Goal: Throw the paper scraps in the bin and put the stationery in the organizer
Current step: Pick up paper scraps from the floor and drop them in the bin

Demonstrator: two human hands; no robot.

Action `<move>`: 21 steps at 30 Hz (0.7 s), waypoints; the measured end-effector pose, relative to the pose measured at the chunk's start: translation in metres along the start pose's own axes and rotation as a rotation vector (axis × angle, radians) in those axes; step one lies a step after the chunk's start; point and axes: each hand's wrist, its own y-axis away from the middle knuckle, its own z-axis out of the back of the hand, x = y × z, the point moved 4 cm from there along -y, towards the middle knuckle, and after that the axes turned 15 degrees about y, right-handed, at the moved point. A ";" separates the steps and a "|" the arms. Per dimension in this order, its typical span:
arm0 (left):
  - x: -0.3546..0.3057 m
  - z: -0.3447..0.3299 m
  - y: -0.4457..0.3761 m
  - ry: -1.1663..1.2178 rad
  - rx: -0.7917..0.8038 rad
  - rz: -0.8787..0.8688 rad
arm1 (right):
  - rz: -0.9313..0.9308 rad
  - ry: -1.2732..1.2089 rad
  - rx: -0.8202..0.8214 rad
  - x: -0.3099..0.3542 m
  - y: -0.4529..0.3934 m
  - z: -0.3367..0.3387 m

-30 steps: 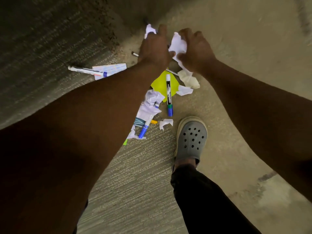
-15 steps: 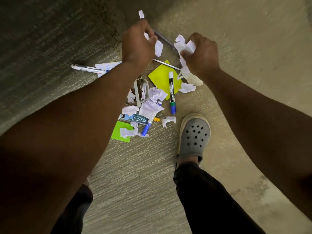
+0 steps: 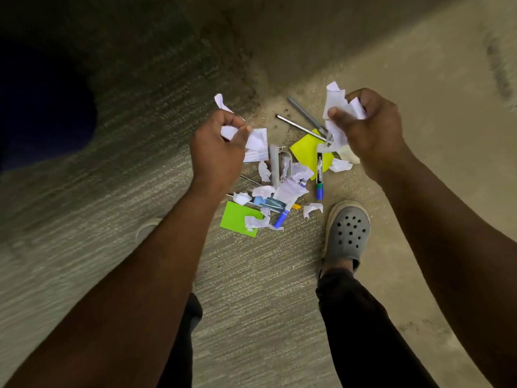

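Observation:
My left hand [image 3: 218, 148] is closed on white paper scraps [image 3: 256, 140], held above the floor. My right hand [image 3: 369, 127] grips a bigger bunch of crumpled white scraps [image 3: 337, 107]. Below and between them lies a heap on the floor: more white scraps [image 3: 291, 186], a yellow sticky note [image 3: 306, 152], a green sticky note [image 3: 237, 219], a white marker with a blue cap [image 3: 319, 175], a blue-tipped pen [image 3: 279, 218], two grey pens [image 3: 303, 113] and a grey stapler [image 3: 275, 166]. No bin or organizer shows.
My right foot in a grey clog [image 3: 348, 231] stands just right of the heap. A textured grey carpet [image 3: 126, 163] covers the left; bare concrete floor [image 3: 419, 65] lies to the right. A dark shape [image 3: 42, 107] fills the far left.
Both hands have risen from the floor and drawn apart with scraps in them. The view has pulled back, and the pen at the far left has dropped out of sight.

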 end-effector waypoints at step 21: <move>-0.089 0.398 -0.014 -0.415 -0.480 -0.273 | 0.839 0.176 0.098 0.450 0.172 -0.194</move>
